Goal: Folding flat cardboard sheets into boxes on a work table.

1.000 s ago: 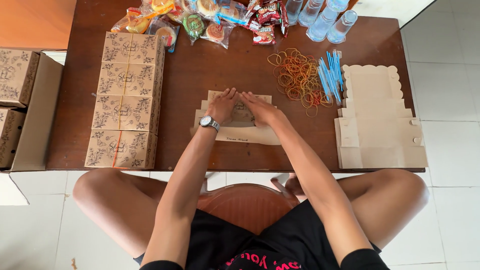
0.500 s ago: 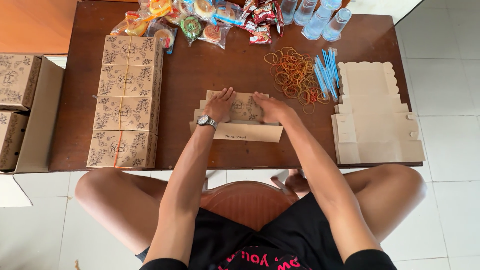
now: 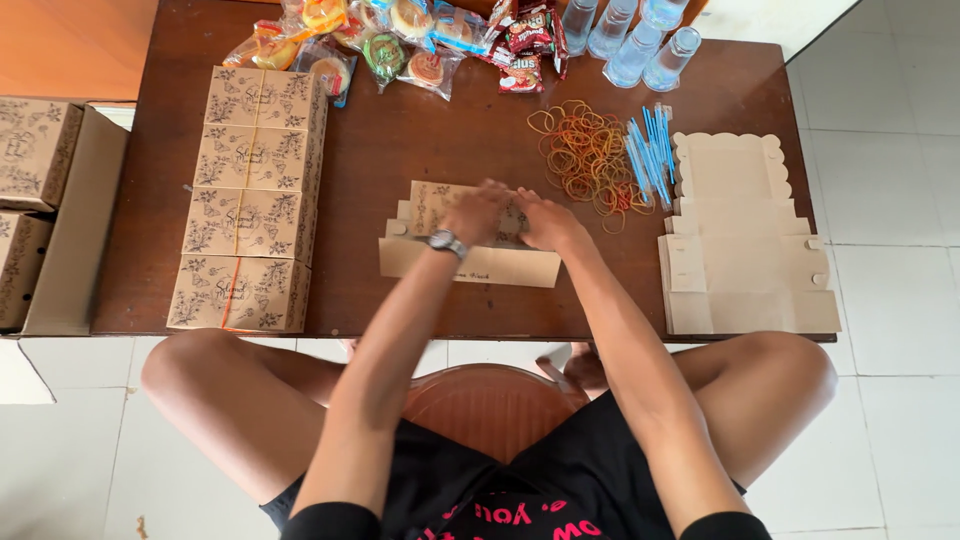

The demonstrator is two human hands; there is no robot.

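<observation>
The dark brown table [image 3: 450, 130] filled most of my view. Along its left side lay a row of four finished printed boxes [image 3: 250, 200], kraft brown with dark floral drawings. On the right sat a stack of flat, unfolded box blanks [image 3: 740, 250] with a scalloped top edge. Near the middle of the table, close to the edge in front of me, lay the box blank [image 3: 470, 262] I was working on: plain kraft cardboard, part-folded, its front flap flat toward me and floral print showing on the raised panel behind. My left hand [image 3: 478, 210], a watch at its wrist, and my right hand [image 3: 545, 220] both pressed down on that panel, fingers bent onto the cardboard; whether they pinched it I could not tell. Beyond them lay a pile of rubber bands [image 3: 580, 155] and blue straws [image 3: 650, 150].
</observation>
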